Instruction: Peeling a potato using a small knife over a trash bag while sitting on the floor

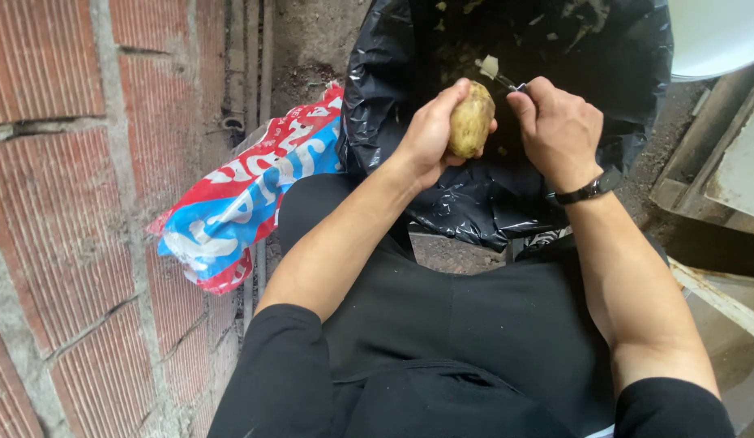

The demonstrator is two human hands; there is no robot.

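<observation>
On the far left I saw a rough wall of red bricks [61,203]. Next to it lay a red, white and blue plastic sack [247,195], leaning by the wall. Then came my left hand [430,134]. Its fingers were wrapped around a lumpy yellow-brown potato [472,120] and held it tight, up over the open black plastic rubbish bag [393,73]. Just right of the potato was my right hand [559,126], curled shut around a small metal peeler [507,81]. A pale bit of peel sat on the peeler's tip, just above the potato. A thin black band [592,189] was on my right wrist. At the top right corner I saw a white round tub [717,36].
</observation>
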